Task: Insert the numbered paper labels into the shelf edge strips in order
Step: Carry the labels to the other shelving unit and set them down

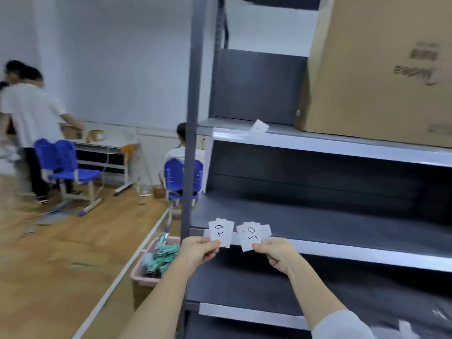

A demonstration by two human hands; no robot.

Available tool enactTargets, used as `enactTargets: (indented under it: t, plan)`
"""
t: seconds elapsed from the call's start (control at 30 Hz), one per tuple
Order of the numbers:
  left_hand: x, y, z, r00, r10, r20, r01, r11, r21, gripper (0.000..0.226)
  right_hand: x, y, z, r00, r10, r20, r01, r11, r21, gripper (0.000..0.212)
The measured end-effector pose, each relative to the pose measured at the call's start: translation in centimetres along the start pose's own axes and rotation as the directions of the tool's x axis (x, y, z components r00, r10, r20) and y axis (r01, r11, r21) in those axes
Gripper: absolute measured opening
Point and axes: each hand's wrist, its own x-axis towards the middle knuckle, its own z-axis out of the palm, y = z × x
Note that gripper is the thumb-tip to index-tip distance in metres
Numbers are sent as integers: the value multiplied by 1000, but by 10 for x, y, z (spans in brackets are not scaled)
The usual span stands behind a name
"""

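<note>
My left hand (199, 250) pinches a small fan of white paper labels (220, 231); the front one reads "02". My right hand (276, 253) pinches another fan of labels (253, 234) with "05" on top. Both bundles are held up in front of the middle shelf's pale edge strip (342, 252), near its left end. One more label (258, 128) sticks up tilted from the upper shelf's edge strip (318, 144). A lower edge strip (244, 314) runs below my arms.
A dark grey shelf upright (192, 118) stands just left of my hands. A large cardboard box (381, 69) fills the upper shelf at right. A pink bin (156, 263) of teal items sits on the floor. Blue chairs (66, 165), desks and other people are at left.
</note>
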Motion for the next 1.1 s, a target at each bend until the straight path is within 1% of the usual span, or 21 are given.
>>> enactTargets:
  t: [0.1,0.27,0.37,0.43,0.5,0.63,0.73,0.8,0.9,0.93,1.03,1.1]
  plan:
    - [8,-3,28,999,-30,44,29,999,32,11,0,13,-31,997,18,-70,-16,999,32,31]
    - [24,2,72,984,-56,171,43,996,80,17,-1,11,-77,978,37,-205,-33,999,23,18]
    - [34,-2,90,977,-55,206,32,993,112,21,2,14,-92,969,34,-244,-24,999,43,30]
    - [42,-8,100,973,-72,218,47,992,121,13,4,19,-101,962,43,-270,-25,997,70,30]
    - [49,-14,110,968,-98,233,72,991,116,4,10,24,-113,957,64,-284,-47,997,68,22]
    - [71,-25,131,969,-120,218,100,990,99,11,34,34,-141,948,111,-298,-93,993,76,12]
    - [93,-31,157,972,-124,202,108,990,88,9,59,36,-170,941,136,-309,-121,990,67,12]
    - [110,-33,181,974,-108,199,89,991,101,7,81,34,-192,939,141,-312,-134,990,45,7]
    - [136,-36,220,976,-94,198,74,992,104,8,119,31,-228,940,122,-320,-119,992,29,23]
    - [145,-36,232,977,-99,191,80,991,105,8,131,29,-240,941,121,-315,-117,993,31,24]
    - [169,-42,260,978,-131,164,114,987,112,7,164,26,-265,944,141,-299,-128,990,62,16]
    - [186,-47,271,978,-154,143,138,984,117,14,182,27,-273,947,151,-285,-137,988,68,18]
